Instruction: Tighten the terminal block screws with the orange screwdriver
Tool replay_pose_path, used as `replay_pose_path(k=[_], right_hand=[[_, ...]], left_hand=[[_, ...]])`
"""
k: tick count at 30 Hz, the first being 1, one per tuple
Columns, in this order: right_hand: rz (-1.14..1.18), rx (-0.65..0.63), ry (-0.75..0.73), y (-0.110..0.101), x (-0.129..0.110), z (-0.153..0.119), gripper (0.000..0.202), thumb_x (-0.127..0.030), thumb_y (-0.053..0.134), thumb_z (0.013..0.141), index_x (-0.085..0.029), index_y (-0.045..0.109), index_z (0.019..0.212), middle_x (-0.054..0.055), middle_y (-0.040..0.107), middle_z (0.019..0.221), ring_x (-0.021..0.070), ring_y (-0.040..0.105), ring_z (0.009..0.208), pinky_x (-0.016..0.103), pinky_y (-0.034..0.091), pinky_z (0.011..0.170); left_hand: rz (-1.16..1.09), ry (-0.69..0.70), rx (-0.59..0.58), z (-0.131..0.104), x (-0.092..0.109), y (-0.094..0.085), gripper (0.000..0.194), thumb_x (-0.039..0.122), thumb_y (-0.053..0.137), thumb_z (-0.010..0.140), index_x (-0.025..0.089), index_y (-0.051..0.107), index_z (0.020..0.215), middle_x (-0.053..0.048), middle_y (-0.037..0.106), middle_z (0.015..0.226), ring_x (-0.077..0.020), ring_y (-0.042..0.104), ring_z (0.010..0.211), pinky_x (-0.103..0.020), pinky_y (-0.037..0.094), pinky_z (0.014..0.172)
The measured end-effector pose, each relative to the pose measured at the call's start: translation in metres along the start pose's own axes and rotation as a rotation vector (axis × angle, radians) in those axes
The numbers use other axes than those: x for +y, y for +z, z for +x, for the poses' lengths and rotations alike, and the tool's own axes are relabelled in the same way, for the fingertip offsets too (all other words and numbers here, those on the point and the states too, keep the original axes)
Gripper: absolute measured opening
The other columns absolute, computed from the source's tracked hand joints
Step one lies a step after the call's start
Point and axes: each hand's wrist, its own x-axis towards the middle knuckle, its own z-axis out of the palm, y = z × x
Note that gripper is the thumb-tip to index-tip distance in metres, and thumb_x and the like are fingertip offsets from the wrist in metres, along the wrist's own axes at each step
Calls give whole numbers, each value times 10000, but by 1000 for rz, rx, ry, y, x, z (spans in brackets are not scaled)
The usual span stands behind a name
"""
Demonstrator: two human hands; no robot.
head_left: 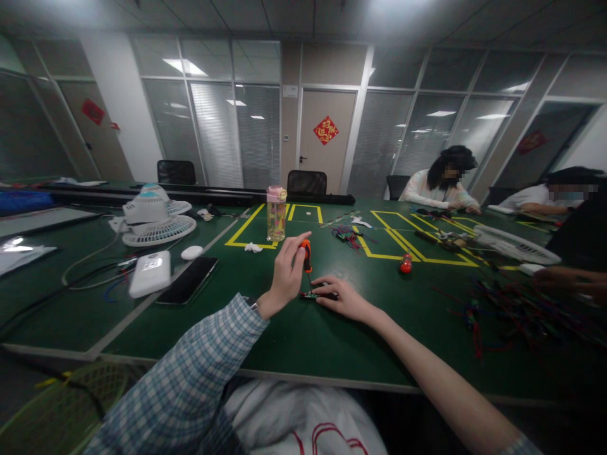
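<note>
My left hand [286, 270] grips a screwdriver [308, 258] with an orange and black handle. The tool stands upright, its thin shaft pointing down at a small green circuit board [309, 295] on the table. The fingers of my right hand [345, 299] rest on the board's right side and hold it against the tabletop. They cover part of the board, and the exact spot under the screwdriver tip is too small to make out.
A clear bottle with a pink lid [276, 213] stands beyond my hands. On the left lie a phone [188, 281], a white box [150, 273] and white fans [159, 229]. To the right are a red screwdriver [406, 263], bundled wires [521, 309] and co-workers [441, 183].
</note>
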Motion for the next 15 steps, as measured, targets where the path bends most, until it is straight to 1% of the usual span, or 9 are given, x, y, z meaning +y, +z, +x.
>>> replay_pose_path(k=[4,7,11,13,15], right_hand=[[0,6,5,1,1,0,249,-253,592,853,-238,708,1073,88,621,1207,237,576,1096,397,432,972],[-1,9,1,2,2,0,248,-259,590,856,-237,708,1073,89,616,1212,236,574,1100,396,430,976],[-2,17,-8,3,4,-1,243,-274,585,863,-238,710,1068,87,618,1205,231,580,1083,388,437,969],[-2,13,-9,3,4,-1,243,-279,582,865,-245,709,1069,84,616,1208,231,579,1084,388,440,965],[-4,12,-16,3,4,-1,241,-276,579,867,-249,709,1068,82,617,1208,230,579,1081,388,440,965]], left_hand=[[-12,1,-4,1,0,0,309,216,348,966,194,526,1217,-72,600,1050,-165,563,969,-315,445,857],[11,12,-1,2,0,0,278,226,401,952,193,550,1185,-64,593,1013,-157,560,910,-296,453,805],[47,36,22,2,0,-2,213,264,511,910,202,602,1093,-38,558,916,-144,537,825,-266,449,738],[50,45,29,2,0,-2,207,268,501,916,206,609,1081,-34,547,899,-142,533,819,-268,448,744],[42,46,26,2,1,-2,239,251,438,942,209,602,1112,-44,557,936,-148,540,861,-279,450,776]])
